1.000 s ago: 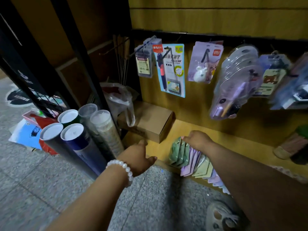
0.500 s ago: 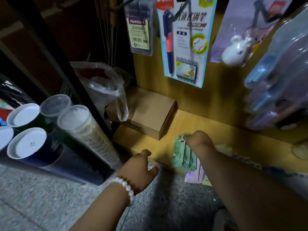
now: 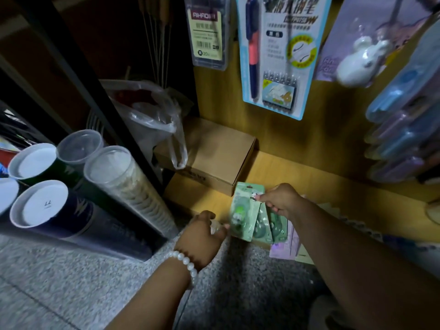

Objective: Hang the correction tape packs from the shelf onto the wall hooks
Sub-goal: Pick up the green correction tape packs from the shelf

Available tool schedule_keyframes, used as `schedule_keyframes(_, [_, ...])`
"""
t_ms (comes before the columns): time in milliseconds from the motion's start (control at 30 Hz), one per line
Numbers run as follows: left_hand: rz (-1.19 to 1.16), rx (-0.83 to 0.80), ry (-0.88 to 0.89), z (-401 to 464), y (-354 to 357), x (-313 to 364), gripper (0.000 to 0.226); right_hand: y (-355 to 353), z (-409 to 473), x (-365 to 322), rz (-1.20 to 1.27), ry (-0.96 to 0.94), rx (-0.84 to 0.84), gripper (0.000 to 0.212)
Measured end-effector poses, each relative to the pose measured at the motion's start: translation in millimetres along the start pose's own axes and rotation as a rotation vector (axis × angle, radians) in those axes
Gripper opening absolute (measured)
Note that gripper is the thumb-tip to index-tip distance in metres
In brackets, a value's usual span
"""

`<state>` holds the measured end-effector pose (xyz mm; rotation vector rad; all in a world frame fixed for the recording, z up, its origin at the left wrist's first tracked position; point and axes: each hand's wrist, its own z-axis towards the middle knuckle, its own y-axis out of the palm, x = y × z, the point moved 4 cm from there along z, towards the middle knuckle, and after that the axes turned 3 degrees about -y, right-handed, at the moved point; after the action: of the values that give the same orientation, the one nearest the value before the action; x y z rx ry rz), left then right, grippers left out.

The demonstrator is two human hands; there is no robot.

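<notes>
Green correction tape packs (image 3: 247,210) are fanned and tilted up off the low wooden shelf (image 3: 309,177). My right hand (image 3: 281,201) pinches them near their top edge. My left hand (image 3: 202,234), with a white bead bracelet on the wrist, is at the shelf's front edge, its fingertips touching the lower left corner of the front green pack. Purple and pale packs (image 3: 288,248) lie flat on the shelf under my right forearm. Goods hang from hooks on the wooden wall above, but the hooks themselves are out of frame.
A cardboard box (image 3: 214,158) sits at the shelf's left end with a clear plastic bag (image 3: 152,115) draped on it. Capped tubes (image 3: 42,206) lean at the left on the grey floor. A pen card (image 3: 278,55) and blister packs (image 3: 404,129) hang close above the shelf.
The view has come closer to the shelf. My right hand has lifted the green packs up off the pile. My left hand has reached in to touch the front pack.
</notes>
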<state>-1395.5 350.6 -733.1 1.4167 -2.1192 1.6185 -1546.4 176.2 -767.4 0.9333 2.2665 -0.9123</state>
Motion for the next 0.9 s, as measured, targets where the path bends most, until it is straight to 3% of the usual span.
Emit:
schedule_keyframes(100, [-0.354, 0.025, -0.164, -3, 3, -1, 0.074, 7, -20, -2, -0.015, -0.044, -0.228, 0.022])
schedule_keyframes(200, [-0.859, -0.170, -0.275, -7, 19, -6, 0.082, 25, -41, -3, 0.145, -0.012, -0.424, 0.022])
schedule_keyframes(333, [-1.156, -0.354, -0.322, -19, 33, -12, 0.040, 41, -55, 3, 0.240, 0.007, -0.504, 0.013])
schedule_keyframes(400, [-1.208, -0.329, -0.339, -17, 36, -17, 0.034, 38, -51, 5, 0.215, -0.009, -0.419, 0.015])
schedule_keyframes(433, [-1.228, -0.309, -0.337, -15, 36, -18, 0.034, 30, -42, 8, 0.212, -0.019, -0.286, 0.020])
schedule_keyframes(533, [-1.228, -0.268, -0.328, -10, 34, -19, 0.043, -11, -17, 20, 0.101, -0.068, 0.341, 0.031])
schedule_keyframes(600, [-1.226, -0.270, -0.323, -8, 35, -22, 0.047, -33, -5, 28, -0.059, -0.036, 0.564, 0.038])
schedule_keyframes(767, [-1.230, -0.255, -0.312, -4, 37, -28, 0.043, -36, 15, 35, -0.407, 0.057, 0.521, 0.046])
schedule_keyframes(900, [-1.244, -0.234, -0.323, -2, 38, -31, 0.042, -31, 22, 32, -0.511, 0.068, 0.427, 0.044])
